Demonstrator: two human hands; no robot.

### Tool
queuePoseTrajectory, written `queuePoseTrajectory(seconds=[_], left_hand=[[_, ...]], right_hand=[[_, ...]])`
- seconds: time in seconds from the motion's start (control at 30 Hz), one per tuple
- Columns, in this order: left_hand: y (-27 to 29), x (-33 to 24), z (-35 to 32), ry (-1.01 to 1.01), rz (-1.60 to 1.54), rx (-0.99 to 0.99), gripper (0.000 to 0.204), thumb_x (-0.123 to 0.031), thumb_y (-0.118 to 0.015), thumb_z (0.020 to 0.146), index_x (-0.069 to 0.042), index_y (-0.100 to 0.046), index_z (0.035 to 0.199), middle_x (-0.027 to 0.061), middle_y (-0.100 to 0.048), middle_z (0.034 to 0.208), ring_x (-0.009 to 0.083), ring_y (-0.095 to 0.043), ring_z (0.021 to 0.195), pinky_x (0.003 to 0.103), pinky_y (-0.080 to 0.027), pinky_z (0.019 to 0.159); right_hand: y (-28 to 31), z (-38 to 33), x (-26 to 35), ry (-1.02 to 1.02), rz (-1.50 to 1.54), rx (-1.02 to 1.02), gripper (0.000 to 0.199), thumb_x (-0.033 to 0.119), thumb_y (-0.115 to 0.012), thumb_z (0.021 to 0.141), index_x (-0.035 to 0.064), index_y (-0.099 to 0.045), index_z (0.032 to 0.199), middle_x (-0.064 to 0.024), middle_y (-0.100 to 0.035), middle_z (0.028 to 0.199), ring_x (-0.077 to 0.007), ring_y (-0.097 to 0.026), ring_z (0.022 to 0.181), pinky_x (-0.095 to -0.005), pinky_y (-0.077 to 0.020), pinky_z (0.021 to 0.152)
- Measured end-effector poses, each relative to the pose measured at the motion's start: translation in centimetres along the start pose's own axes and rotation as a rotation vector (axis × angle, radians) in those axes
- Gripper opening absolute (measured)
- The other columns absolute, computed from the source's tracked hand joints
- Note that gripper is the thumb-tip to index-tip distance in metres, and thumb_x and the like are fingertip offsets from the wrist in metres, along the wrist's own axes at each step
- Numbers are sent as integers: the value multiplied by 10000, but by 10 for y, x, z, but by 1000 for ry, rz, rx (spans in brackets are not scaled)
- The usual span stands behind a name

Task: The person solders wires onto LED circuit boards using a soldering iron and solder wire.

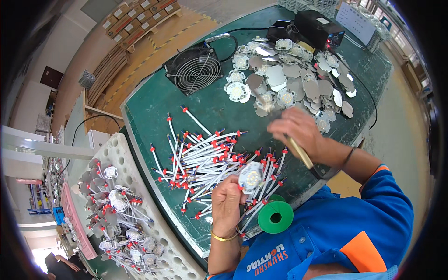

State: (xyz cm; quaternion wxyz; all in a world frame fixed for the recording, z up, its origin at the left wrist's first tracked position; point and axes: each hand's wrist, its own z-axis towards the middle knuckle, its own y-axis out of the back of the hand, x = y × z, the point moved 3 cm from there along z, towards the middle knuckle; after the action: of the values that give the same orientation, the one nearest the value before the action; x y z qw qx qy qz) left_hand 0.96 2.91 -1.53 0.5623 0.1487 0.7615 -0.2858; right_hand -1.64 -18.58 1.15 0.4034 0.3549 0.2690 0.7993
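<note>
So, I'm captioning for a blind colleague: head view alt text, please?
A person's left hand pinches a pale LED disc over a green worktable while the right hand holds a tan-handled tool. Nearby lie red-collared white wires and heaped silvery metal plates.

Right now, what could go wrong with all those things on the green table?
The green spool sits close to the person's blue shirt at the near edge of the green table, so a bump might knock it off.
The left hand seems to hold the light board near its edge, so it could slip onto the white wires.
Those wires lie crisscrossed, so pulling one may drag others.
</note>
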Motion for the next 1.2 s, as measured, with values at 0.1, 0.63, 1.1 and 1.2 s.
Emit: queuePoseTrajectory(seconds=[0.1,0.63,1.1,1.2], left_hand=[[3,-4,1,-83,-287,12,473,-479,-563,791,-8,-533,824,-4,-516,682,58,-355,549,198,-284,498],[-12,-8,12,-80,335,-91,205,-68,-649,775,-11,-620,970,21,-597,746,67,-515,634,215,-409,569],[-33,-15,32,-244,828,-114,202,-104,-682,713,-15,-602,876,82,-570,745,172,-557,615,280,-426,533],[-27,-15,29,-119,364,-108,177,-69,-660,769,-14,-606,928,33,-622,823,47,-537,694,201,-428,586]], right_hand=[[-4,14,-26,9,-269,5,256,93,-608,723,83,-494,952,-75,-570,751,-250,-569,747,-377,-414,719],[7,3,-17,32,-173,-32,267,78,-592,688,84,-515,944,-58,-482,628,-240,-505,566,-332,-381,483],[22,-15,16,-52,217,-234,361,-32,-671,666,60,-443,931,-114,-644,892,-219,-603,601,-307,-474,544],[16,-11,16,-104,372,-300,414,-59,-650,668,59,-405,981,-118,-642,896,-221,-603,608,-312,-473,552]])
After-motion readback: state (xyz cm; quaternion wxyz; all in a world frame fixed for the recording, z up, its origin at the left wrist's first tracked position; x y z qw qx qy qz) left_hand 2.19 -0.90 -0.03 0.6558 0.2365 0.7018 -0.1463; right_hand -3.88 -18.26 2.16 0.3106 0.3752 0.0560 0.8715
